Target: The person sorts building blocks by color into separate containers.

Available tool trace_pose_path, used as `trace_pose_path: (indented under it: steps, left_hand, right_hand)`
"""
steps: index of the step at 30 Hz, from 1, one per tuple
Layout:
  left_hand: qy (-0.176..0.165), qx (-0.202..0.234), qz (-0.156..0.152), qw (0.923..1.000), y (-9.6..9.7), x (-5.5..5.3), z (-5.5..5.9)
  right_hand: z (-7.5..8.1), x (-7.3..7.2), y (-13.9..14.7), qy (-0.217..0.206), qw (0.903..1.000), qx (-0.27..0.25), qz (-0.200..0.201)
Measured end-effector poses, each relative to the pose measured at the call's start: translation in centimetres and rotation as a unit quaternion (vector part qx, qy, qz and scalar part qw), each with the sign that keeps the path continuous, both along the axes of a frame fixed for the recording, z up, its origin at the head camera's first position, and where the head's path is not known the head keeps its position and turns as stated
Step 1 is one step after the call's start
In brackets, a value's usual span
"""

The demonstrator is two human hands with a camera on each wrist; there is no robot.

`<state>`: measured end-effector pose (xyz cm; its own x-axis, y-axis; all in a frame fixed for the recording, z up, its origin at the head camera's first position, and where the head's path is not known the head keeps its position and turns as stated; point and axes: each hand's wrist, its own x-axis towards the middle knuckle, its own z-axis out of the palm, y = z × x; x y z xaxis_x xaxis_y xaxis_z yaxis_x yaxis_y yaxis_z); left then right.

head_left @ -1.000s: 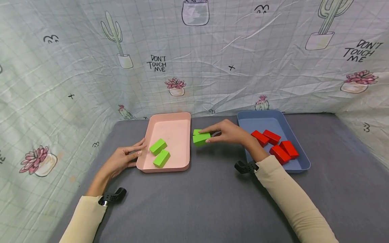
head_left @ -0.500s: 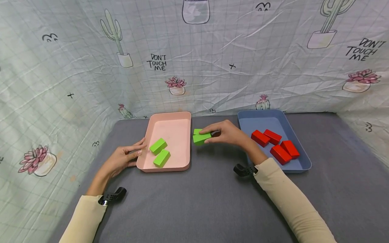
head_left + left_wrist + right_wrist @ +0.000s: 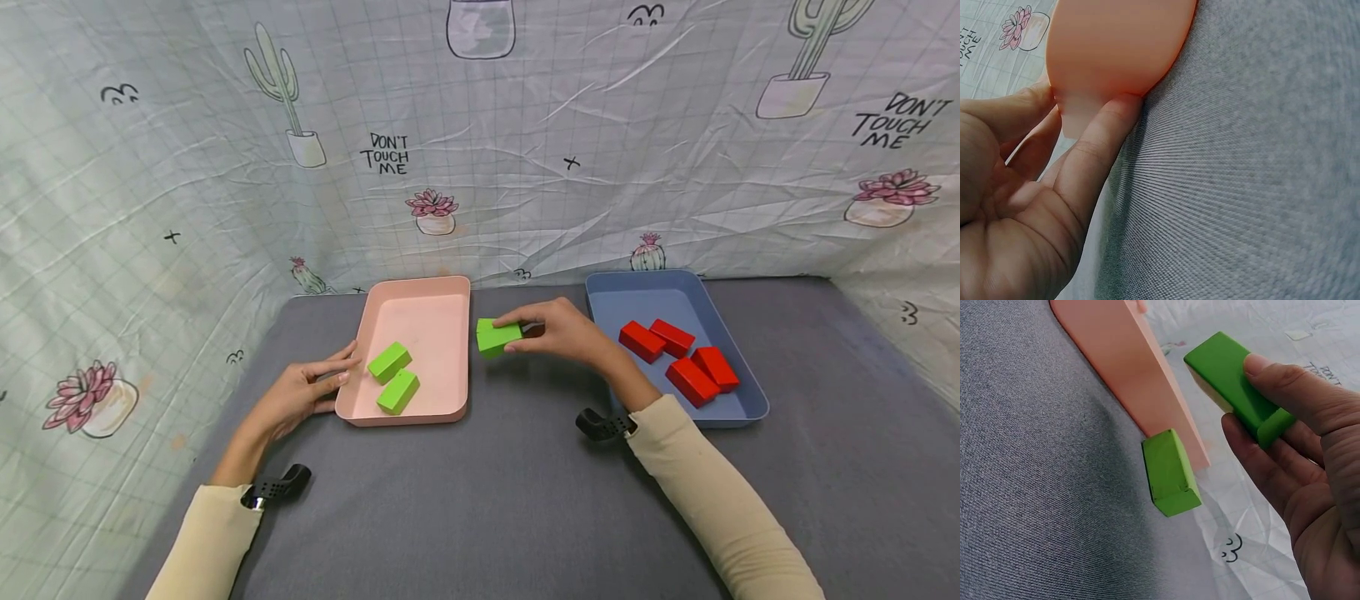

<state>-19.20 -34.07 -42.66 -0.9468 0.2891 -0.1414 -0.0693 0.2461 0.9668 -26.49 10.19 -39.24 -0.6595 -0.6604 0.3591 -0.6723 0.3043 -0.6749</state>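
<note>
My right hand pinches a green block between thumb and fingers, just right of the pink tray. Behind the held block in the head view, and apart from it in the right wrist view, a second green block sits on the grey cloth beside the tray wall. Two more green blocks, one farther back and one nearer, lie inside the tray. My left hand touches the tray's left side with extended fingers; in the left wrist view two fingertips rest against its wall.
A blue tray at the right holds several red blocks, with my right forearm passing over its near left corner. Printed fabric hangs behind and at both sides of the grey-clothed table.
The right hand keeps its grip on the green block, which has tilted slightly, narrowing the visible gap to the block behind. The left hand and both trays stay put.
</note>
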Motion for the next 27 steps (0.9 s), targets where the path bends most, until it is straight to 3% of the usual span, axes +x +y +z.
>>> trace_pose_path:
  steps: [12,27]
  left_hand:
    - [0.002,0.002,-0.016,0.9999,-0.13,-0.02,-0.14]
    - [-0.010,0.007,-0.015,0.9998,-0.20,-0.22,-0.37]
  right_hand:
    - [0.06,0.19,-0.05,-0.007,1.0000,-0.002,0.001]
    - [0.05,0.40,-0.49,0.014,0.9999,0.003,-0.004]
